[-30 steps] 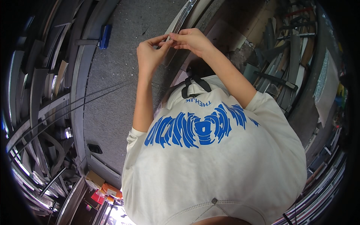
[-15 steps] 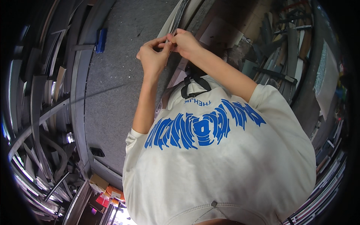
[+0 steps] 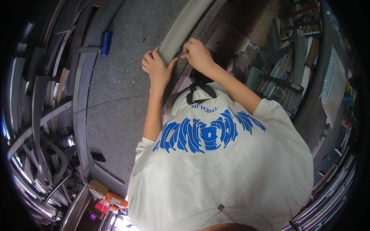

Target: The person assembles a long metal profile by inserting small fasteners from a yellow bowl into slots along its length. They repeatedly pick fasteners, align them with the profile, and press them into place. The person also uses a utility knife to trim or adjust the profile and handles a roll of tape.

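A long pale grey profile strip (image 3: 180, 34) runs from the top of the view down to my left hand (image 3: 157, 71). The thumb and fingers of that hand clasp the strip's near end from both sides, with its broad face turned up. Just right of the strip's edge is my right hand (image 3: 198, 57), its fingers curled into a pinch. Whatever lies between those fingertips is hidden or too small to name. Beneath the strip is a grey, carpet-like work surface (image 3: 119, 77).
A blue block-shaped thing (image 3: 105, 43) lies at the worktop's left edge, and a small black thing (image 3: 98, 156) nearer me. Metal and grey profiles (image 3: 40, 100) crowd racks on the left. Offcuts (image 3: 287, 65) are piled on the right. Orange and red packages (image 3: 115, 201) sit at lower left.
The strip has turned from edge-on to broad face up. My left hand has opened out around its end and moved slightly nearer me; my right hand has shifted right, off the strip's middle.
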Demonstrator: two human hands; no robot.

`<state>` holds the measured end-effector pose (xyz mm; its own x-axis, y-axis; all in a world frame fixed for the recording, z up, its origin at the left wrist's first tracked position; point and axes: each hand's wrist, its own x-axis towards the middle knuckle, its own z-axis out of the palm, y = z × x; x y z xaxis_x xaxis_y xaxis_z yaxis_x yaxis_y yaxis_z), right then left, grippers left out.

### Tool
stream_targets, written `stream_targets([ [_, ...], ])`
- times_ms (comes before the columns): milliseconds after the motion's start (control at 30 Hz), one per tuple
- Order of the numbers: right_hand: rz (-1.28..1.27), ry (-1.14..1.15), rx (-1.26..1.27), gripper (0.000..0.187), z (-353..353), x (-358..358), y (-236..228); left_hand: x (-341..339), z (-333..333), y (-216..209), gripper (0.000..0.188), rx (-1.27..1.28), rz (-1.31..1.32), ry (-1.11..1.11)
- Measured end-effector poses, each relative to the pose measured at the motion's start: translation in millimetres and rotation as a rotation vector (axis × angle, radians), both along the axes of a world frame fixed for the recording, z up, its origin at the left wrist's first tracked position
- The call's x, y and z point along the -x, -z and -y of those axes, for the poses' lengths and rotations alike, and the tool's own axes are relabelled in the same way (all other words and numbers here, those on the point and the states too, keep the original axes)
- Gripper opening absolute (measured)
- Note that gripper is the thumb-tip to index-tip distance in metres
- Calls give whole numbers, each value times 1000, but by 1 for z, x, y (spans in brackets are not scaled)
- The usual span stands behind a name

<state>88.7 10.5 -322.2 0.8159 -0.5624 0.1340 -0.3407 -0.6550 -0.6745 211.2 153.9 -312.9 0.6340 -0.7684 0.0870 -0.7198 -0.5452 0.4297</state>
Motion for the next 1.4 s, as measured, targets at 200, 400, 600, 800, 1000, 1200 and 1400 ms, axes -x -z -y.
stream_targets([
  [200, 102, 287, -112, 10, 50, 19, -3, -9, 2, 12, 65, 68, -105, -60],
  [400, 133, 41, 61, 37, 23, 6, 4, -9, 3, 17, 63, 99, -117, -70],
  [600, 178, 63, -61, 20, 6, -19, 7, -30, -1, 10, 64, 92, -328, -45],
  [800, 240, 145, -425, 16, 8, -16, -3, -37, 0, 1, 63, 81, -450, -33],
  [1000, 422, 15, -150, 12, 12, -31, 11, -41, -2, 9, 64, 76, -428, -20],
  [1200, 328, -5, -46, 15, 21, -26, 13, -17, 0, -7, 57, 146, -164, -35],
  [1400, 190, -6, -184, 25, 73, 73, 44, 62, -34, -52, 39, 171, -635, 532],
])
